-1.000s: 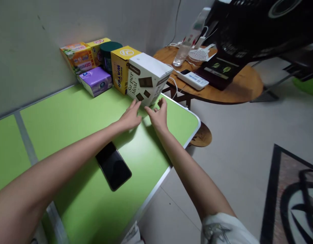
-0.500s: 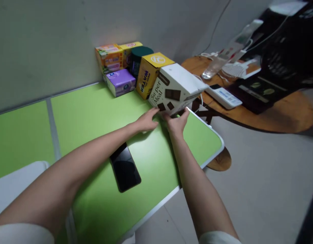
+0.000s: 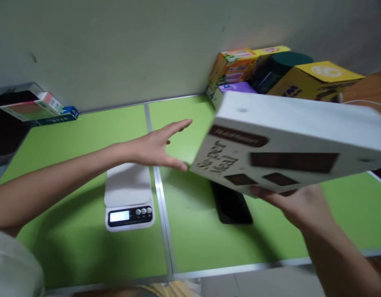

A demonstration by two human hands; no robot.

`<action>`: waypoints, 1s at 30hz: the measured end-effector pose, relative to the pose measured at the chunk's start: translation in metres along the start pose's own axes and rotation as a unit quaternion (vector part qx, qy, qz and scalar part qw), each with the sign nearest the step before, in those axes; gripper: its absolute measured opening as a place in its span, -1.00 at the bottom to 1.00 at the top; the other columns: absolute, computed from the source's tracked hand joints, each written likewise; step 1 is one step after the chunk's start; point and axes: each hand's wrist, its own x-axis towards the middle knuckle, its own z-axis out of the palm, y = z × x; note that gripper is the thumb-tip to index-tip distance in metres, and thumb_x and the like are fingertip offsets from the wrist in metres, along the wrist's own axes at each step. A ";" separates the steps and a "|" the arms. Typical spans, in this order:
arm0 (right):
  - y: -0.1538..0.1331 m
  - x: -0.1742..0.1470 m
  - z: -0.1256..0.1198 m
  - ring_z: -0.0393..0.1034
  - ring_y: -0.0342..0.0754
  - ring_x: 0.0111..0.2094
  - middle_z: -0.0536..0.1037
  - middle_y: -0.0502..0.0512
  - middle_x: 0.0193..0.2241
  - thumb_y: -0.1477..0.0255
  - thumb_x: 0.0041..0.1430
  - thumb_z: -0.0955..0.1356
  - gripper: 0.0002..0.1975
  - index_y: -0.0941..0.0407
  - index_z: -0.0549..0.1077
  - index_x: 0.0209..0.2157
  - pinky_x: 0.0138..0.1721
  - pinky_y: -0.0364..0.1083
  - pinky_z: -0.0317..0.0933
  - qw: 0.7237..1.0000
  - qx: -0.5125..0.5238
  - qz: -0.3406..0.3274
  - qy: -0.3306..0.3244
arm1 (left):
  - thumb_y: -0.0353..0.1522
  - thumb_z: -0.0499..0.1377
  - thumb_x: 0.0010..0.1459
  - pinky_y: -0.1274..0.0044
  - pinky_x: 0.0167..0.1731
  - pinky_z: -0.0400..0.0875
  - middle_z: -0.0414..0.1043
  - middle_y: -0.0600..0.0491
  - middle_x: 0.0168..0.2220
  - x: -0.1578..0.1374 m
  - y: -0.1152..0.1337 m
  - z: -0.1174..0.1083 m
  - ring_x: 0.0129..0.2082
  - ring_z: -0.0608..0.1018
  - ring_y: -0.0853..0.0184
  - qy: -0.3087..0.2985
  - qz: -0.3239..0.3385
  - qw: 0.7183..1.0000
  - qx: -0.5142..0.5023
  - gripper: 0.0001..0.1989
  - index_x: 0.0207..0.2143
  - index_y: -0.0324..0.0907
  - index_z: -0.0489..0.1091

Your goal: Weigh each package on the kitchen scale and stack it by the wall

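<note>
My right hand (image 3: 297,204) grips a white box (image 3: 289,128) marked "Su-per Meal" from below, its thumb along the printed front. The box hangs tilted above the table, over part of a black phone (image 3: 232,204). My left hand (image 3: 159,146) is open, thumb and fingers spread, just left of the box's near corner and apart from it. Beneath the left wrist lies a white kitchen scale (image 3: 130,187) with a lit display. The right fingers behind the box are hidden.
Against the wall at the right stand an orange box (image 3: 236,68), a purple pack (image 3: 236,87), a dark green-lidded tub (image 3: 289,62) and a yellow box (image 3: 326,74). Several boxes (image 3: 51,109) lie at the far left. A metal seam (image 3: 161,192) divides the green table (image 3: 190,243).
My right hand has lifted the white box off the table's right end and brought it nearer and leftward. My left hand has moved left, fingers spread. The view has turned left, showing the scale.
</note>
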 end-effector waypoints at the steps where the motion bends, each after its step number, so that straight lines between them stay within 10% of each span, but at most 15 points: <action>1: -0.020 -0.001 0.016 0.52 0.17 -0.30 0.63 0.15 -0.33 0.18 -0.17 0.52 -0.68 0.00 0.53 -0.34 -0.27 0.15 0.43 0.998 0.034 -0.027 -0.055 | -0.16 0.35 -0.09 0.14 0.12 0.31 0.12 -0.07 0.32 -0.025 -0.003 -0.007 0.27 0.25 -0.05 0.006 -0.015 1.000 -0.006 -0.10 0.29 -0.01 0.08; 7: -0.103 0.006 0.107 0.43 0.19 0.04 0.58 0.14 -0.05 0.24 -0.02 0.48 -0.51 0.03 0.47 -0.02 0.04 0.20 0.36 0.947 0.148 -0.097 -0.269 | -0.21 0.33 -0.07 0.13 -0.06 0.49 0.47 -0.06 0.03 -0.149 -0.041 -0.025 0.05 0.48 -0.02 0.136 -0.114 0.984 -0.027 -0.35 0.11 -0.03 0.30; 13: -0.111 0.014 0.140 0.45 0.20 0.01 0.58 0.17 -0.05 0.22 0.01 0.47 -0.56 0.06 0.50 -0.06 0.05 0.21 0.35 0.911 0.079 -0.114 -0.388 | -0.24 0.33 -0.06 0.16 -0.07 0.49 0.36 -0.18 0.15 -0.185 -0.079 -0.006 0.10 0.46 0.01 0.182 -0.097 0.968 -0.143 -0.24 0.21 -0.11 0.18; 19: -0.097 0.014 0.132 0.49 0.26 -0.06 0.62 0.15 -0.19 0.10 0.04 0.42 -0.58 0.07 0.54 -0.14 -0.01 0.25 0.38 0.912 -0.030 -0.089 -0.400 | -0.29 0.32 -0.07 0.11 0.05 0.38 0.15 -0.14 0.29 -0.183 -0.094 0.005 0.21 0.35 -0.04 0.156 -0.086 0.973 -0.148 -0.10 0.30 0.02 0.02; 30: -0.127 0.040 0.088 0.47 0.11 -0.01 0.22 0.14 0.26 0.19 -0.05 0.50 -0.16 -0.38 0.10 0.23 -0.14 0.10 0.45 0.946 0.077 -0.095 -0.299 | -0.28 0.35 -0.09 0.19 0.03 0.43 0.21 -0.23 0.25 -0.171 -0.104 0.010 0.16 0.41 -0.01 0.163 -0.012 0.968 -0.191 -0.09 0.29 -0.11 0.04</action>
